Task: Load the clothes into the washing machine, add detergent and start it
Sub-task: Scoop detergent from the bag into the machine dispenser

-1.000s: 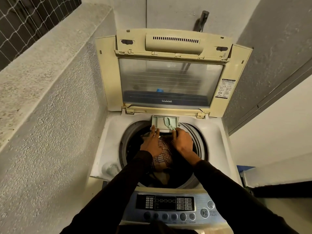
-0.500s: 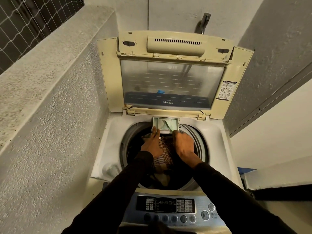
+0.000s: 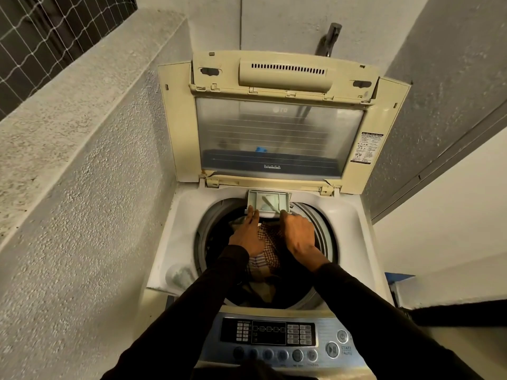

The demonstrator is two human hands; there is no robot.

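Pushing the detergent drawer (image 3: pixel 268 203) at the tub's far rim, my left hand (image 3: pixel 247 233) fingers straight against its front, right hand (image 3: pixel 297 234) curled at its corner; clothes (image 3: pixel 267 250) are loaded, so lid (image 3: pixel 279 116) down and start come next

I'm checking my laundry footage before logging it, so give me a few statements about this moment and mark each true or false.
1. The washer lid stands open. True.
2. The drum holds no clothes. False: a checked cloth lies in it.
3. Both hands are at the detergent drawer. True: the left hand and the right hand reach its front edge.
4. The drawer sits beside the control panel. False: it sits at the far rim, below the lid hinge.
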